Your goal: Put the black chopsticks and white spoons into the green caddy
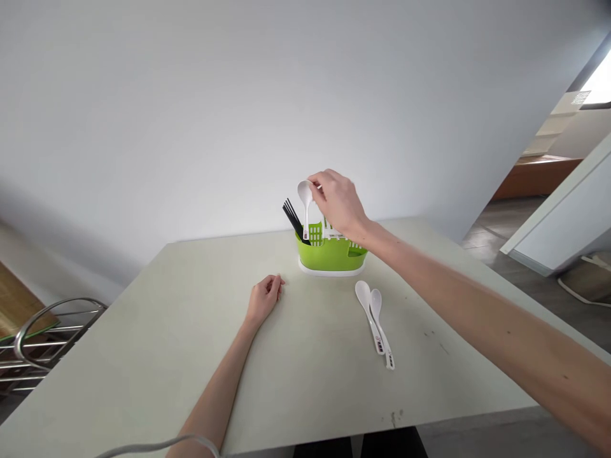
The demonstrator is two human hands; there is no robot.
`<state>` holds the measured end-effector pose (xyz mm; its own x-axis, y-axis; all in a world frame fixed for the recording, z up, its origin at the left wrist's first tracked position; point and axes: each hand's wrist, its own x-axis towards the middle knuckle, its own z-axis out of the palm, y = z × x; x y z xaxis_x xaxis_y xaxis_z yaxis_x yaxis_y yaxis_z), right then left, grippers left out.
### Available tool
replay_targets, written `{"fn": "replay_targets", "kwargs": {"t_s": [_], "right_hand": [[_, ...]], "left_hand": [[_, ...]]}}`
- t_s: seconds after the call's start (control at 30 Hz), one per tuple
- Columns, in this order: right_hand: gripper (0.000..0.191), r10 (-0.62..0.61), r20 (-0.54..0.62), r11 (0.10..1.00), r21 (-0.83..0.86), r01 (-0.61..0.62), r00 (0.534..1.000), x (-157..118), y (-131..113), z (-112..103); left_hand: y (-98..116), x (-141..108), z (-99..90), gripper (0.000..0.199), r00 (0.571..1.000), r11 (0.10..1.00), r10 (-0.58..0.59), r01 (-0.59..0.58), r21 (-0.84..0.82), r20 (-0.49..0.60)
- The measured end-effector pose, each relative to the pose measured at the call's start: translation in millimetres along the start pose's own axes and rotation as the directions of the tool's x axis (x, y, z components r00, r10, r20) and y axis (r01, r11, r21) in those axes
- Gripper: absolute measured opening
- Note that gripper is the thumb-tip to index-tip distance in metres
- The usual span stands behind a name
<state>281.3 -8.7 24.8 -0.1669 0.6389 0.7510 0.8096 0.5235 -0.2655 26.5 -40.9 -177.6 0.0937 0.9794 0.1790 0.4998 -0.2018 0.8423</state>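
While a white spoon is pinched in the right hand, seemingly being slotted into the green caddy, a steady lowering's probably needed tbh.

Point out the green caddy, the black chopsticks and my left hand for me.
Green caddy (pixel 329 257), head view: on its front wall.
Black chopsticks (pixel 294 219), head view: on the middle of the leaning bunch.
Left hand (pixel 264 298), head view: on the middle of the hand.
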Motion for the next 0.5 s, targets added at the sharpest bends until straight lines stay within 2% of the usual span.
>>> {"fn": "replay_targets", "kwargs": {"t_s": [0.1, 0.27, 0.5], "right_hand": [[0.032, -0.057, 0.148, 0.975, -0.202, 0.087, 0.987, -2.4, -11.7, 11.1], [0.033, -0.064, 0.399, 0.893, -0.386, 0.230, 0.915, -12.9, -29.3, 24.6], [0.041, -0.003, 0.493, 0.866, -0.433, 0.249, 0.870, -21.0, -36.9, 44.7]], "left_hand": [[-3.4, 1.3, 1.5, 0.049, 1.000, 1.000, 0.010, -0.010, -0.002, 0.000], [-3.6, 1.1, 2.7, 0.051, 1.000, 1.000, 0.007, -0.007, -0.006, 0.000], [-4.1, 1.1, 2.6, 0.050, 1.000, 1.000, 0.012, -0.012, 0.002, 0.003]]}}
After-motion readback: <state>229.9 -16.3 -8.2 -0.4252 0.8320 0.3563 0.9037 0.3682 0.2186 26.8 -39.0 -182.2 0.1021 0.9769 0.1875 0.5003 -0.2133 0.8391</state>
